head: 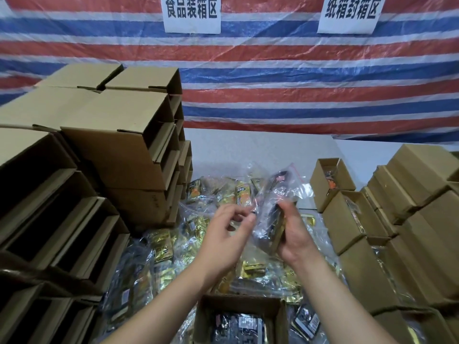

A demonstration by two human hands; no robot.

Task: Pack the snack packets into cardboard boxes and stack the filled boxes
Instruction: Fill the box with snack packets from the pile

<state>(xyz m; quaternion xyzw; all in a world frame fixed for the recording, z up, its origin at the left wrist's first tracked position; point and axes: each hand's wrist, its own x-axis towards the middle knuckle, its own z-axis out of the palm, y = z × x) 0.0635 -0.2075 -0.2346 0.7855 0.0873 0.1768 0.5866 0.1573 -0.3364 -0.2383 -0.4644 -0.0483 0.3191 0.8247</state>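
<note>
Clear plastic, crinkled: a bagged snack packet [270,209] is held upright-ish above the table, long axis running from lower centre up and away, top end tilted slightly right. The right hand [294,234] grasps its lower half, fingers curled round the dark packet inside, thumb side toward the camera. The left hand [229,225] is just beside the packet on its left; fingers loosely bent, tips near or touching the loose film. Whether it pinches the film cannot be told (motion blur).

Key relation: the open cardboard box [239,316] lies directly below and nearer the camera than the held packet, at bottom centre, betw. the two forearms. It already holds dark packets; the fill level isn't clear. Judged next move: lower the packet toward the body and down into that box, long axis turned to match the box opening. The right hand is the carrying hand; the left is placed to guide.

Surroundings: loose snack packets [164,247] (gold and dark, in clear bags) cover the table. Stacks of empty boxes [119,145] stand at left, openings facing the viewer. Filled boxes [352,219] sit at right, some w/ tops open. A striped tarpaulin [298,83] w/ two paper signs [192,13] hangs behind.
</note>
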